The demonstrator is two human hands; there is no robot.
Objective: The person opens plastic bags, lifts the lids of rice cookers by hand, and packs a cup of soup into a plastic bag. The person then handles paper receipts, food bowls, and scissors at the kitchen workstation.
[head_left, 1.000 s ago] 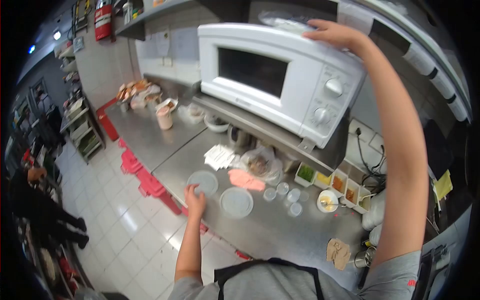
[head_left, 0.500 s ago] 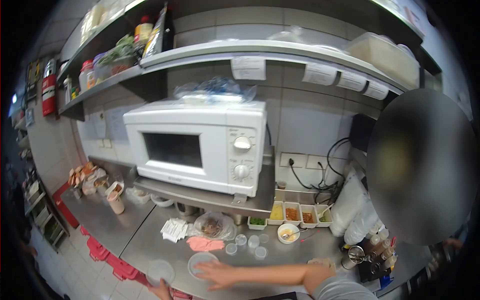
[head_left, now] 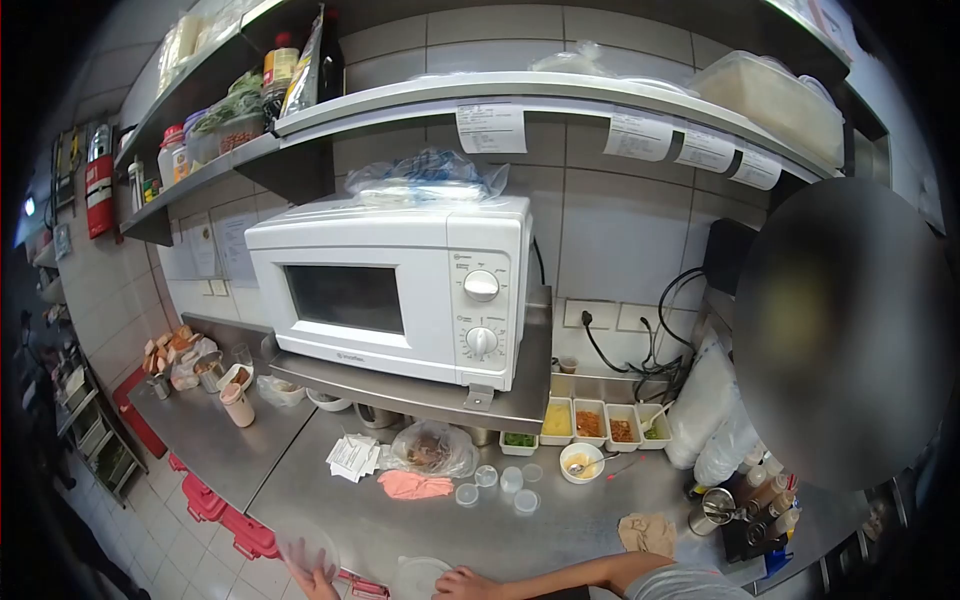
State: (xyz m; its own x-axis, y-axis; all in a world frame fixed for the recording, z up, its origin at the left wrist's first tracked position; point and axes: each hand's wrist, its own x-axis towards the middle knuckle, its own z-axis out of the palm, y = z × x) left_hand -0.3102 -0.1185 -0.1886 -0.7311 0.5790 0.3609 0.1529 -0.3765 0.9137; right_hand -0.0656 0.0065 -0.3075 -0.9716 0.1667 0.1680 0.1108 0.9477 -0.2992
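At the counter's front edge, my right hand (head_left: 462, 583) rests at the right rim of a round translucent lid (head_left: 420, 577), its fingers curled. My left hand (head_left: 314, 578) is farther left at the bottom, fingers apart, touching another clear round lid (head_left: 308, 548). Beyond them lie a pink cloth (head_left: 415, 485), a plastic bag with food (head_left: 432, 449), white paper slips (head_left: 353, 457) and several small clear cups (head_left: 511, 480). A white microwave (head_left: 390, 290) stands on a raised shelf behind.
Several food containers (head_left: 589, 422) and a white bowl with a spoon (head_left: 581, 463) line the back right. A brown crumpled paper (head_left: 646, 534) lies near sauce bottles (head_left: 770, 500). Left are a pink cup (head_left: 237, 405) and bread (head_left: 168, 350). Overhead runs a long shelf (head_left: 560, 90).
My right hand has come down from the top of the microwave to the right lid. The view has swung up and right, and both hands now sit lower in it.
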